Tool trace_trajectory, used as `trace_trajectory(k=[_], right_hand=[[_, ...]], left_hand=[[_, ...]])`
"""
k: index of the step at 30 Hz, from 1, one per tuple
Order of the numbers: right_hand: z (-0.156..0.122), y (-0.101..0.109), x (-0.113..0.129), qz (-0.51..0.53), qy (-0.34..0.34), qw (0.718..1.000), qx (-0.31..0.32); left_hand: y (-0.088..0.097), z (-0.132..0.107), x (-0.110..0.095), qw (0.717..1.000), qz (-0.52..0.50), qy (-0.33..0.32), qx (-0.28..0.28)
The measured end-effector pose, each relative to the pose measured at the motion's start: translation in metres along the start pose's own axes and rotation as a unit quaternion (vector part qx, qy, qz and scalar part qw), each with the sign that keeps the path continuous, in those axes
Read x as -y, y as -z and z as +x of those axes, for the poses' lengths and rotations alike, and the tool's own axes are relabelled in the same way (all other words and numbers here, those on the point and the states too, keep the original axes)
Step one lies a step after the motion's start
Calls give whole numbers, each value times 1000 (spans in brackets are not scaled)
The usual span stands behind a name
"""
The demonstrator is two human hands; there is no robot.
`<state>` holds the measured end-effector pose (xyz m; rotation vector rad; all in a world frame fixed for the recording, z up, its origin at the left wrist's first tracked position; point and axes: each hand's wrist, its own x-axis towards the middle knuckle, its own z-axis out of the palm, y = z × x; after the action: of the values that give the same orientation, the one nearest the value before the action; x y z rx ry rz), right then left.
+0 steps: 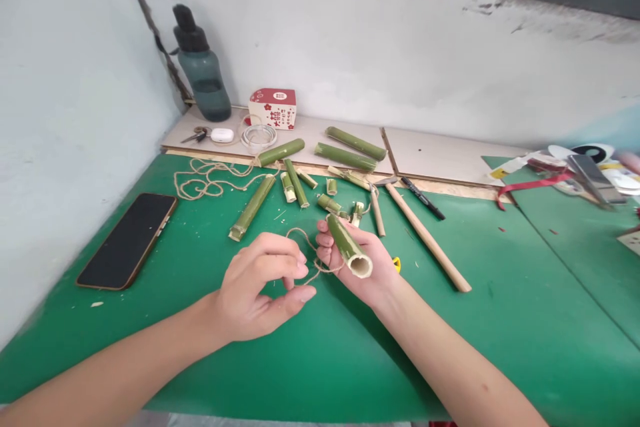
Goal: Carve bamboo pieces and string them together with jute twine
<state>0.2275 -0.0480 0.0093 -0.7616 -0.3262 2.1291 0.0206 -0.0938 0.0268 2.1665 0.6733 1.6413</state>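
Note:
My right hand (367, 263) grips a green bamboo tube (345, 240), its hollow cut end tilted toward me. A thin piece of twine (320, 265) loops beside the tube and reaches the fingers of that hand. Just left of it, my left hand (265, 283) hovers with bent fingers and the thumb apart from them; nothing shows between them. The twine passes close to its fingertips, and I cannot see contact. Beyond both hands lie several cut bamboo pieces, among them a longer tube (253, 207) and a short piece (331, 205).
A phone (127, 240) lies left on the green mat (225, 380). Loose twine (210, 180), a hammer (430, 237) and a black marker (423, 199) lie farther back. Behind are a water bottle (204, 73), a red-and-white box (273, 109), and tape rolls (593, 152) at far right.

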Motion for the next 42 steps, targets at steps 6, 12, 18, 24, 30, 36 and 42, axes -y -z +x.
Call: trace_trajectory(k=[6,12,18,24,30,36,42], right_hand=[[0,0,1,5,2,1000,-5],[-1,1,1,14,-2,1000,-17],[0,-1,0,6,-2,1000,-17],[-2,-8,0,-48,47,997,-22],[-6,-15,-3,-103,123,985,-56],[-6,-15,-4,-128,187,969,-95],[-6,-14,-1,-151,250,947,-133]], left_hand=[[0,1,0,1000,12,-7,8],[1,4,-1,999,38,-22,11],[2,5,-2,998,48,-43,13],[-4,-4,5,998,-49,31,-22],[1,-4,16,997,-39,43,-59],[5,-5,19,998,27,52,11],[5,-8,19,994,48,73,58]])
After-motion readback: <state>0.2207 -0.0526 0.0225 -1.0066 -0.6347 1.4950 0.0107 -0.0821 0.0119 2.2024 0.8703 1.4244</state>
